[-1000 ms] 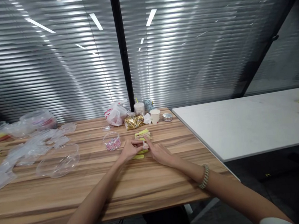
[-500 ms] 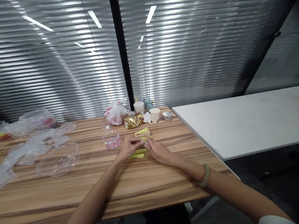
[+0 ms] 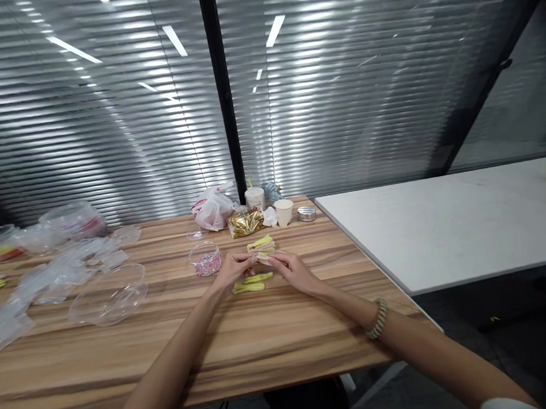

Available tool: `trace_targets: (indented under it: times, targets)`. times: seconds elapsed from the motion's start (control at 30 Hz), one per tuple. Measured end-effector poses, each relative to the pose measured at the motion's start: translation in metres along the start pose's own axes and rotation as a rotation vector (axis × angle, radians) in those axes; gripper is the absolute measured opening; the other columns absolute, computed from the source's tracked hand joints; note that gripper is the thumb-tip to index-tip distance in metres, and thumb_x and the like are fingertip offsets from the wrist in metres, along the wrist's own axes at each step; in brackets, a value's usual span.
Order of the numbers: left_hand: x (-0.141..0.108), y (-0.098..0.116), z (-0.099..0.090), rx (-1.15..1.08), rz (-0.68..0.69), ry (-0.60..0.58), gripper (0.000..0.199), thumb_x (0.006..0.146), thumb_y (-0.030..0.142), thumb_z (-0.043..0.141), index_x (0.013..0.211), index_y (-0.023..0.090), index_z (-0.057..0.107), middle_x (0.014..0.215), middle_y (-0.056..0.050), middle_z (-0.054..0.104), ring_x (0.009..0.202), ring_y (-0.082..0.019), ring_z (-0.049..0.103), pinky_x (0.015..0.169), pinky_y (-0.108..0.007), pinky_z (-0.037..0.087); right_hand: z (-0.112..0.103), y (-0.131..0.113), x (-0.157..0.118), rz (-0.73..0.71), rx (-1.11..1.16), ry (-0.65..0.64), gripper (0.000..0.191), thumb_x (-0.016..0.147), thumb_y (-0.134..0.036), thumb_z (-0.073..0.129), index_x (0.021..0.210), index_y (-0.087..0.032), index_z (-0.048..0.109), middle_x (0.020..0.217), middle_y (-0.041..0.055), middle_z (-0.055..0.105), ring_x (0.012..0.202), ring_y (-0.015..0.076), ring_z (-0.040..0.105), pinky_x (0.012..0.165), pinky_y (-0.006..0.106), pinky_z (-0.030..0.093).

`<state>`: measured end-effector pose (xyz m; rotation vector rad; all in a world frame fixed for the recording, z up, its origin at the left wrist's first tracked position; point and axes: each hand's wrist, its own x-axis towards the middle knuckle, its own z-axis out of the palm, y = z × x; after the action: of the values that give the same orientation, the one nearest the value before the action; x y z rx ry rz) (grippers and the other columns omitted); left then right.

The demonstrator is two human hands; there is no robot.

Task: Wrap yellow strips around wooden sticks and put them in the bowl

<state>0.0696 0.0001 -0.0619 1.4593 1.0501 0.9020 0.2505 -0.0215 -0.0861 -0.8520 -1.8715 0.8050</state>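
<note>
My left hand (image 3: pixel 234 269) and my right hand (image 3: pixel 295 273) meet over the wooden table, fingers pinched on the two ends of a small beige strip-like bundle (image 3: pixel 263 258). Its exact kind is too small to make out. Just beyond the fingers lies a stack of yellow and beige strips (image 3: pixel 260 244). Nearer to me, below the hands, rest a few yellow strips (image 3: pixel 252 287). Left of my left hand stands a clear round tub (image 3: pixel 206 260) with many small pink and whitish pieces inside.
A gold foil packet (image 3: pixel 245 223), a white plastic bag (image 3: pixel 213 210), paper cups (image 3: pixel 284 212) and a round silver tin (image 3: pixel 306 214) line the back. Clear plastic bags (image 3: pixel 61 273) and a large clear lid-like container (image 3: pixel 108 295) occupy the left. A white table (image 3: pixel 439 232) adjoins on the right.
My hands have drawn slightly apart, exposing the beige bundle between them. More of the yellow strips below now shows. The view has shifted slightly.
</note>
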Motion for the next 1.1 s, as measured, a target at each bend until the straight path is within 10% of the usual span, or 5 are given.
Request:
trace_targets:
  times: [0.63, 0.83, 1.1]
  targets:
    - [0.003, -0.004, -0.005, 0.041, -0.004, -0.042, 0.039, 0.051, 0.043, 0.075, 0.071, 0.010, 0.070, 0.064, -0.006, 0.063, 0.052, -0.008, 0.046, 0.050, -0.020, 0.035, 0.000, 0.006, -0.003, -0.017, -0.060, -0.045, 0.034, 0.087, -0.038, 0.039, 0.108, -0.021, 0.060, 0.108, 0.0044, 0.059, 0.099, 0.0120, 0.053, 0.091, 0.029, 0.041]
    - [0.005, -0.006, -0.005, 0.090, 0.106, 0.043, 0.037, 0.056, 0.042, 0.072, 0.073, 0.010, 0.070, 0.074, -0.009, 0.067, 0.065, -0.015, 0.056, 0.061, -0.024, 0.043, 0.003, 0.007, -0.002, 0.144, 0.116, -0.091, 0.042, 0.085, -0.046, 0.039, 0.112, -0.019, 0.057, 0.087, 0.0027, 0.062, 0.065, 0.0059, 0.051, 0.061, 0.017, 0.044]
    - [0.007, -0.010, -0.004, 0.281, 0.188, 0.035, 0.034, 0.066, 0.041, 0.065, 0.075, 0.009, 0.070, 0.074, -0.009, 0.067, 0.064, -0.015, 0.057, 0.058, -0.024, 0.041, 0.001, 0.010, 0.000, 0.230, 0.293, -0.255, 0.044, 0.083, -0.050, 0.040, 0.078, -0.010, 0.059, 0.066, 0.0007, 0.054, 0.058, 0.0039, 0.046, 0.056, 0.014, 0.037]
